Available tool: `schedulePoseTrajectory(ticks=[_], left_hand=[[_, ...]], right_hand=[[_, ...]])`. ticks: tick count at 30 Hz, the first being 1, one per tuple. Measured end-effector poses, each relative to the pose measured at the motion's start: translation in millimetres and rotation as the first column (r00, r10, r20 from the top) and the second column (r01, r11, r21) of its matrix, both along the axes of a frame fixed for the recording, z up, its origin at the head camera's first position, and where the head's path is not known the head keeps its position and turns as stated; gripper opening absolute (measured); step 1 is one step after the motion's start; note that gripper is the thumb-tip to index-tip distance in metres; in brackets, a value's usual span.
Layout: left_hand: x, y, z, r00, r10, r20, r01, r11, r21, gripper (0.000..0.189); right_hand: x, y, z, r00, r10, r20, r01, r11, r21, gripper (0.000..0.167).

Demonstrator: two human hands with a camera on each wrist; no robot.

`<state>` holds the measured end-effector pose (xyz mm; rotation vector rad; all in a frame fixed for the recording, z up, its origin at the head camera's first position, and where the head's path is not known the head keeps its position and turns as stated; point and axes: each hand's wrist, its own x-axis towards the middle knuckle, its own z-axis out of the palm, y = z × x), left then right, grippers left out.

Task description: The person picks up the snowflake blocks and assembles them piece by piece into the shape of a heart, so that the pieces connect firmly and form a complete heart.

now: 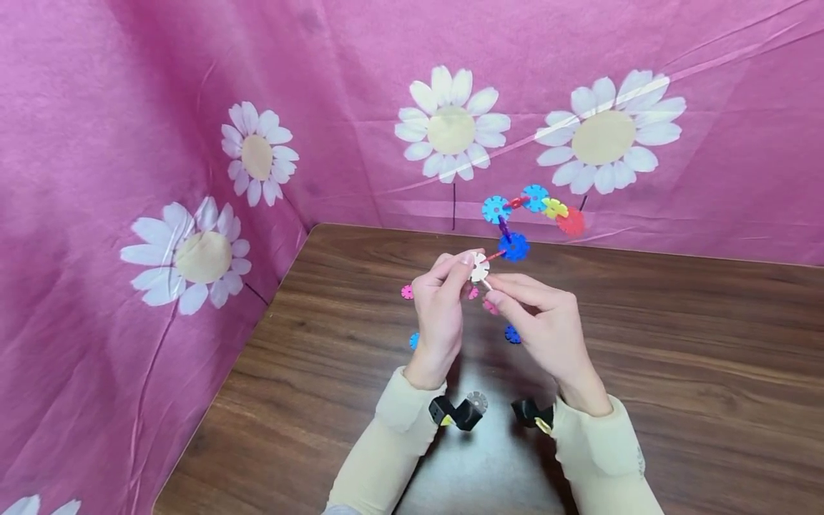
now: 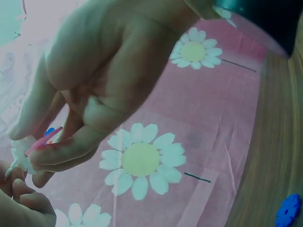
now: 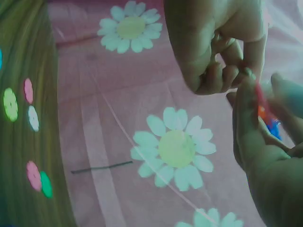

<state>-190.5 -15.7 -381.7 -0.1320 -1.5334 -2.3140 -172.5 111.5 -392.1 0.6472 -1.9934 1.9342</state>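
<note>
My left hand (image 1: 440, 307) pinches a white notched disc (image 1: 479, 267) between thumb and fingers, above the table. From this disc a chain of linked discs runs up and away: a red one (image 1: 494, 255) seen edge-on, a dark blue one (image 1: 514, 247), a purple one (image 1: 505, 228), light blue ones (image 1: 496, 209), another red, a yellow one (image 1: 554, 208) and a red one (image 1: 570, 222) at the far end. With thumb and fingertips, my right hand (image 1: 547, 322) pinches a small white piece (image 1: 487, 285) seen edge-on, right at the white disc's lower rim. Fingers partly hide both pieces.
Loose discs lie on the brown wooden table (image 1: 695, 372): pink (image 1: 408, 292), light blue (image 1: 414, 340), dark blue (image 1: 513, 334) and a greyish one (image 1: 476, 400) near the left wrist camera. Yellow-green (image 3: 10, 104) and green (image 3: 45, 184) discs show too. Pink flowered cloth (image 1: 347, 107) hangs behind.
</note>
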Motion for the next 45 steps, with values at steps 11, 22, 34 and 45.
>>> schedulePoseTrajectory(ticks=[11,22,34,45], left_hand=[[4.1,4.4,0.3,0.997,-0.061,0.045,0.052,0.983,0.178,0.031],[0.1,0.9,-3.1,0.994,-0.075,0.079,0.065,0.990,0.126,0.029],[-10.7,-21.2,-1.6,0.980,-0.178,0.086,0.167,0.979,0.116,0.023],[-24.3,-31.0,-9.9,0.960,-0.252,0.126,0.233,0.962,0.143,0.030]], right_hand=[[-2.3,-10,-3.0,0.985,0.069,0.160,-0.003,0.924,-0.381,0.024],[-8.2,-4,-7.7,0.973,0.118,0.197,-0.036,0.927,-0.373,0.029],[-8.3,-5,-11.8,0.962,0.164,0.217,-0.123,0.974,-0.190,0.023],[-14.9,-3,-18.8,0.961,0.080,0.266,-0.100,0.993,0.062,0.024]])
